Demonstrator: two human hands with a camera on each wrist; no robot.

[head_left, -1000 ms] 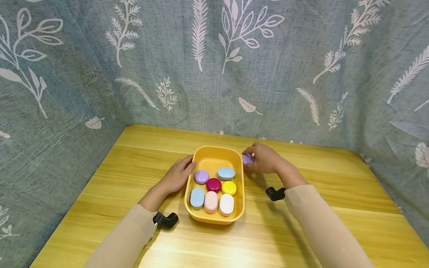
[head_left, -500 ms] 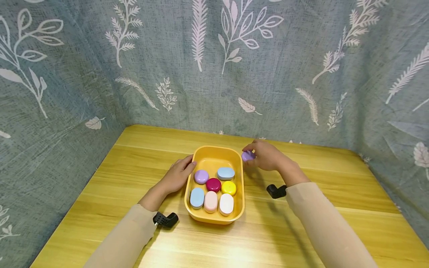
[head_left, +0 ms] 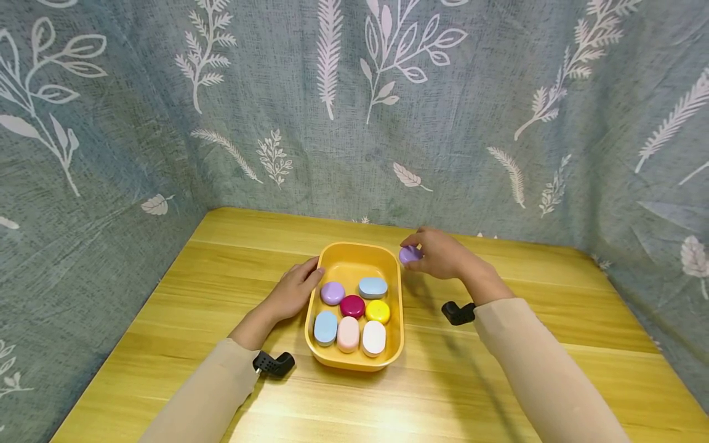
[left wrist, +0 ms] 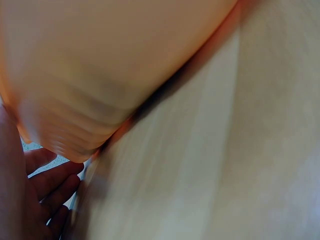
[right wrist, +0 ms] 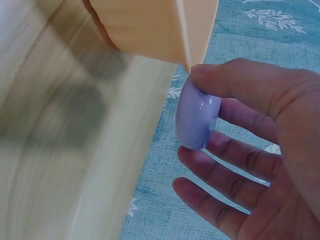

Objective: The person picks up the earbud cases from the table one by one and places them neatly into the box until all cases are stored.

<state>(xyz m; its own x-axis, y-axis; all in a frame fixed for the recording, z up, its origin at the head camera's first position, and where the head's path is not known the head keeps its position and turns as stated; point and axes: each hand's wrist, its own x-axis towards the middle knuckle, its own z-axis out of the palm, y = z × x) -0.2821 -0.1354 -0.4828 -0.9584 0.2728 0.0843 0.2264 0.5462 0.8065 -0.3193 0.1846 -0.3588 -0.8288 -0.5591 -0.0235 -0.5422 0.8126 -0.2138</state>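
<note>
In the head view my right hand [head_left: 441,253] pinches a glossy, round purple piece [head_left: 410,255] between thumb and fingers, just outside the right rim of a deep yellow bin [head_left: 354,367]. The right wrist view has this purple piece [right wrist: 196,115] off the table, close to the bin's outer corner; the lower fingers spread below it. My left hand [head_left: 295,289] holds the bin's left side, thumb over the rim and fingers along the outside wall. Inside lie another purple piece [head_left: 333,293], a dark red one [head_left: 352,306] and a yellow one [head_left: 378,312], all round.
Oval pieces share the bin: light blue [head_left: 373,287] at the back, then blue [head_left: 325,328], pink [head_left: 348,334] and white [head_left: 374,338] along the front. The wooden table [head_left: 221,246] meets a leaf-patterned curtain [head_left: 354,154] behind. Black wrist cameras [head_left: 458,312] ride on both arms.
My right hand has lifted the purple piece slightly, beside the bin's rim. The left hand, the bin and the pieces in it stay put.
</note>
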